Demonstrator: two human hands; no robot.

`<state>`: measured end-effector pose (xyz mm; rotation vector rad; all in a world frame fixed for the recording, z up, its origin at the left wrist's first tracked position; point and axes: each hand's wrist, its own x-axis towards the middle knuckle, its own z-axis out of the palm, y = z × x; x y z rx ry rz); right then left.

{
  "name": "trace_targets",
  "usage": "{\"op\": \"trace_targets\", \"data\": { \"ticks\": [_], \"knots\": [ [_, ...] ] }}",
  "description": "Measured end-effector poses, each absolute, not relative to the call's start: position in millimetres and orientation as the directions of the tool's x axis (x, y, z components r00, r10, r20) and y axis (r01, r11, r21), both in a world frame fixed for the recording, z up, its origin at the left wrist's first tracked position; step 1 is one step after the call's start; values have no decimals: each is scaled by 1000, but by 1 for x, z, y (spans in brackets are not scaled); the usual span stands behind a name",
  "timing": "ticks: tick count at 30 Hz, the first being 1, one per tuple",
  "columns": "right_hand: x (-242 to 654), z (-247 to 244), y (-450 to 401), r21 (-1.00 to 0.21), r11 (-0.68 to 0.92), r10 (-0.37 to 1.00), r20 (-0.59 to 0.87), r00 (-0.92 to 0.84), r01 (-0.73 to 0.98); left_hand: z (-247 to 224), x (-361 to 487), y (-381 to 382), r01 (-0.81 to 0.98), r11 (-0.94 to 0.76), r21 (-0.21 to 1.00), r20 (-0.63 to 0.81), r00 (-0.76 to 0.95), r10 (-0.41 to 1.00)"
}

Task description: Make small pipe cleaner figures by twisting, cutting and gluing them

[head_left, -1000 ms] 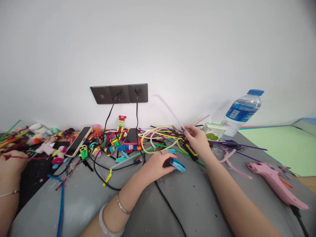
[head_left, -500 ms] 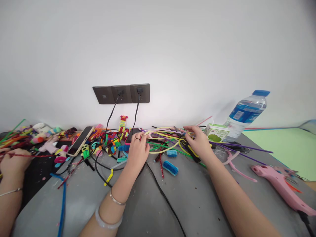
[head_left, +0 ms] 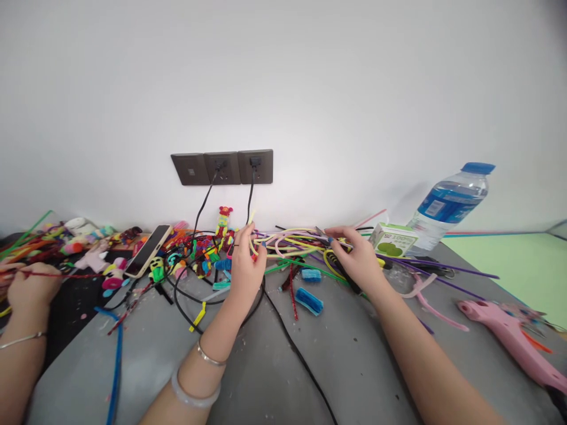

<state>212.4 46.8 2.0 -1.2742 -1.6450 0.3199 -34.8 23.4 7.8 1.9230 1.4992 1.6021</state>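
My left hand (head_left: 248, 262) is raised over the heap, its fingers pinched on a pale yellow pipe cleaner (head_left: 253, 216) whose end sticks up above the fingertips. My right hand (head_left: 357, 257) has its thumb and fingers closed at the head of a pair of pliers (head_left: 342, 273) with black and yellow handles. The metal jaws point out past the fingertips, and the palm hides part of the tool. Between the hands lies a tangle of yellow, pink and purple pipe cleaners (head_left: 292, 241). Two blue fuzzy pieces (head_left: 309, 301) rest just in front of it.
A pink glue gun (head_left: 509, 333), a tilted water bottle (head_left: 452, 206) and a green juice box (head_left: 393, 239) are on the right. Left are a phone (head_left: 148, 251), fuzzy figures (head_left: 114, 276) and another person's hand (head_left: 35, 286). Black cables (head_left: 292, 348) cross the grey table (head_left: 266, 383).
My left hand has tipped upward, and the yellow pipe cleaner's end now stands up from its fingers. The right hand has barely moved at the pliers. The whole view has shifted slightly.
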Motion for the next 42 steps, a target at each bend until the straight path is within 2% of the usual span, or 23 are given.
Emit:
{"op": "trace_targets", "data": {
  "ticks": [3,5,8,11,13,17,21,27,34,42],
  "knots": [
    [203,8,40,-789,379,900,437,8,485,13,-34,19,374,-448,812,547,-221,808],
    [196,11,36,-866,342,938,340,-72,365,15,-31,15,296,-460,837,533,-253,808],
    [185,15,30,-952,261,941,214,-263,159,17,-24,10,138,-480,866,499,-211,840],
    [178,15,26,-984,178,916,163,-367,8,17,-15,7,-17,-406,914,403,-98,910],
    [177,15,25,-985,147,923,168,-347,-87,15,-10,5,-57,-340,939,340,-4,940],
    [182,18,28,-957,184,964,221,-151,-226,12,-4,3,-18,-273,962,273,138,952],
    [187,21,29,-955,152,968,196,-155,-254,9,0,2,-61,-220,974,227,152,962],
    [184,19,22,-991,-21,898,40,-438,-134,8,1,5,-75,-134,988,142,116,983],
    [183,21,21,-994,22,871,74,-486,-112,6,1,8,-131,-118,984,124,40,991],
    [170,6,18,-998,-21,817,14,-576,-53,2,9,-3,-96,-205,974,223,250,942]
  ]
}}
